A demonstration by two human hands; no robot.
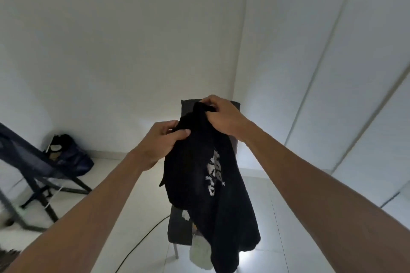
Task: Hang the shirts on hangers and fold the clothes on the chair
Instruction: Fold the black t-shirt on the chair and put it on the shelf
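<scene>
A black shirt (206, 184) with a white print on its front hangs in the air in front of me. My left hand (162, 142) pinches its upper left edge. My right hand (221, 117) grips the top of the shirt, higher and farther from me. Behind the shirt stands a dark chair (179, 224); its backrest top shows above my right hand, and the shirt covers most of the seat. A pale garment (199, 255) hangs off the chair's front edge, below the shirt. No hanger is in view.
A folding rack with dark fabric (37, 168) stands at the left, with a dark bag (66, 153) against the wall behind it. A black cable (142, 244) runs across the white floor toward the chair. White wardrobe doors (332, 73) fill the right side.
</scene>
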